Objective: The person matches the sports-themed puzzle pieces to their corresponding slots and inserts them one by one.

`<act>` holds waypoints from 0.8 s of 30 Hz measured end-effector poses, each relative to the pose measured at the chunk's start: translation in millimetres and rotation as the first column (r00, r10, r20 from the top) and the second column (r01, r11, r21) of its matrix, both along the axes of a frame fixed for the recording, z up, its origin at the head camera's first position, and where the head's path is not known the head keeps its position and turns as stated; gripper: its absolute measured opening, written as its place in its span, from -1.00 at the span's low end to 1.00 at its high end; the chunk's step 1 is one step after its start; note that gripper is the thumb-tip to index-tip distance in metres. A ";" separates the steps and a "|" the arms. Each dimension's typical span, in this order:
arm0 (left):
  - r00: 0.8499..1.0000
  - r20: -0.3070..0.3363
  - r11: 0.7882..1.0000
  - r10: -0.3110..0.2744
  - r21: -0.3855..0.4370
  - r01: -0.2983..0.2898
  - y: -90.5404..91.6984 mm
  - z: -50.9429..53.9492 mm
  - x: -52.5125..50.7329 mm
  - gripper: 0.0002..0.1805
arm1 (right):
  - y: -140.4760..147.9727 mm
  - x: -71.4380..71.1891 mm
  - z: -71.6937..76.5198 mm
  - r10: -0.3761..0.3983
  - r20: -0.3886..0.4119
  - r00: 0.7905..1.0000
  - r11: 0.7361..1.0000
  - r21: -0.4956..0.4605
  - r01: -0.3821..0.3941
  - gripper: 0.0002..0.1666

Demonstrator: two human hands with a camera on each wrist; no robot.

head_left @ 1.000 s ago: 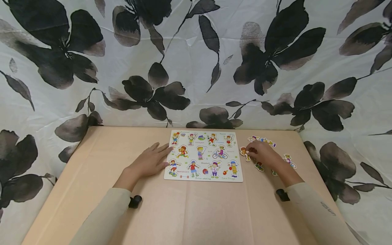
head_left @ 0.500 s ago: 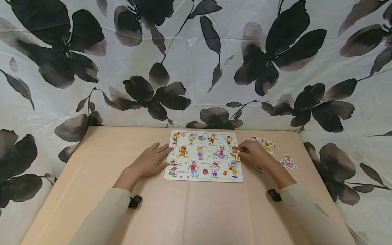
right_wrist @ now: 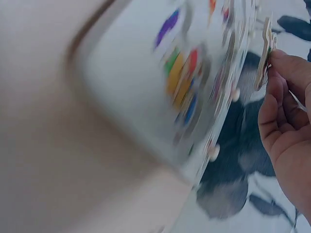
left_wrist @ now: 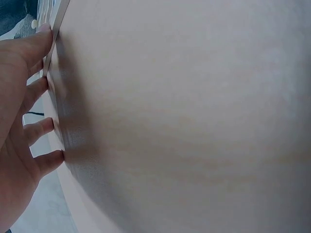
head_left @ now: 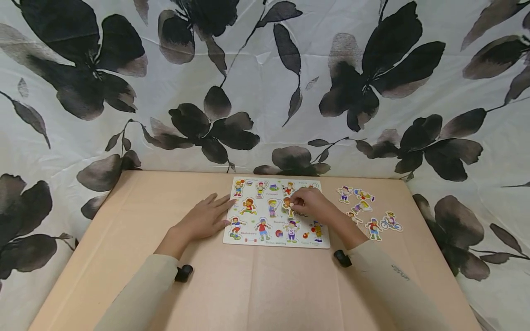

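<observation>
A white puzzle board [head_left: 258, 219] printed with sports figures lies at the far middle of the table. My left hand [head_left: 201, 219] rests at its left edge, fingers spread; in the left wrist view the thumb [left_wrist: 36, 44] touches the board's rim. Over the board's right half, my right hand [head_left: 315, 205] pinches a puzzle piece [head_left: 286, 207] shaped like a child figure. The right wrist view shows that thin wooden piece [right_wrist: 265, 56] edge-on between thumb and fingers, raised off the board. Part of the board's right side is hidden under the right hand.
Several loose figure pieces lie right of the board, among them a cyclist piece [head_left: 390, 221] and a red-shirted figure piece [head_left: 374, 229]. The brown table [head_left: 281, 285] meets a flower-printed cloth [head_left: 265, 92] behind it. Small knobs [right_wrist: 214, 152] stand up from the board.
My right hand has carried the pinched figure piece leftward from beside the loose pieces to above the board, uncovering more of those pieces. The left hand has stayed at the board's edge.
</observation>
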State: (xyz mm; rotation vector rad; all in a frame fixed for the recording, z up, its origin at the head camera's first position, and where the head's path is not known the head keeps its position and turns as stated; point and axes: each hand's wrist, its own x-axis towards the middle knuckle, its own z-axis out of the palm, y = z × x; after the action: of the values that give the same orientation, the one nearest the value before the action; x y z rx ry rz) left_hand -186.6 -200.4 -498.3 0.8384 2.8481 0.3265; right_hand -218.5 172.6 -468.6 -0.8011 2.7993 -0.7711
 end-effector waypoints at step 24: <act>1.000 0.011 1.000 0.004 0.006 -0.004 -0.2 1.9 -0.2 -0.25 | -110.0 -17.3 -17.8 -0.009 0.048 0.999 0.998 0.061 0.006 -0.87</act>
State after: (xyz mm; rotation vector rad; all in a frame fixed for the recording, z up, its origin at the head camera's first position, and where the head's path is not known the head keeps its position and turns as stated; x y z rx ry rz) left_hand -186.8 -200.6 -496.4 0.8293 2.8407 0.3394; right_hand -235.8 62.6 -486.4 -0.7522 2.7697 -0.6939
